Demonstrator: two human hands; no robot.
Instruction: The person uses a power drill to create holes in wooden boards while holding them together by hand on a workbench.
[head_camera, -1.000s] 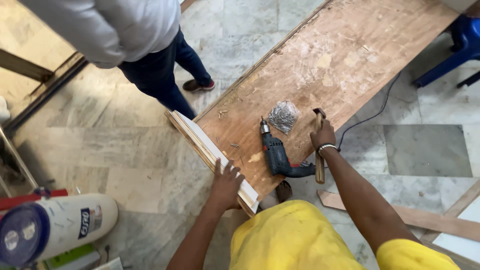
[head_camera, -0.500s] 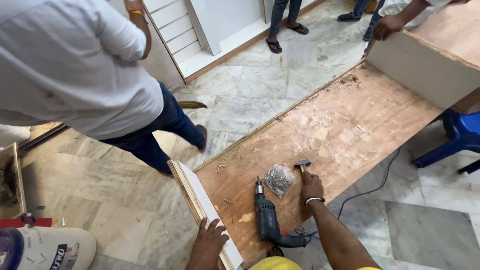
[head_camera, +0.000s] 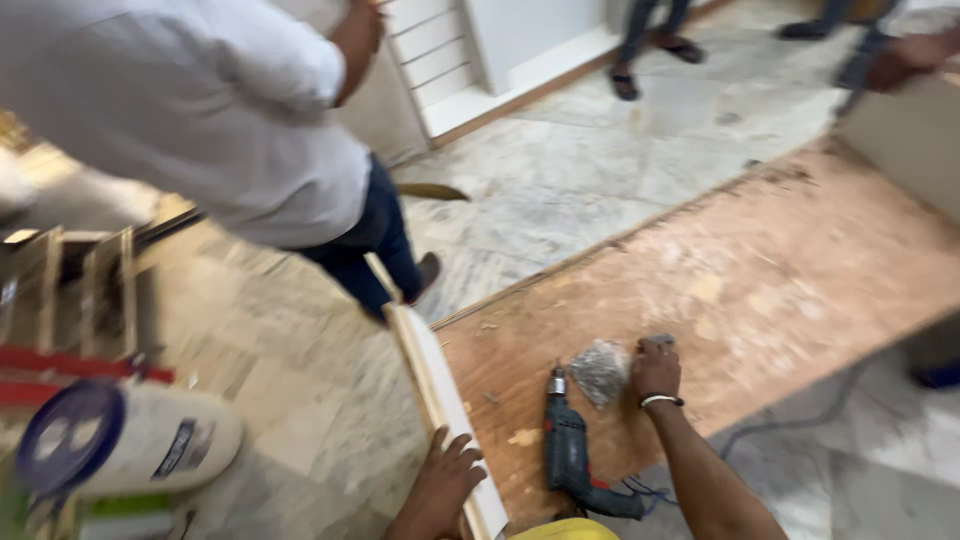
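Left hand (head_camera: 447, 482) grip spread flat on white-edged strip (head_camera: 440, 400), steadying it against plywood board (head_camera: 740, 280). Right hand (head_camera: 655, 368) grip closed on hammer (head_camera: 662, 342), beside drill (head_camera: 570, 455) and fastener bag (head_camera: 598, 372).

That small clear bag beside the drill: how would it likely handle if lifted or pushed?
The small clear bag looks crumpled and lumpy, so it would probably sag and change shape. Its greyish contents suggest some weight for its size. Lying flat on the wooden board, it would likely slide, not roll.
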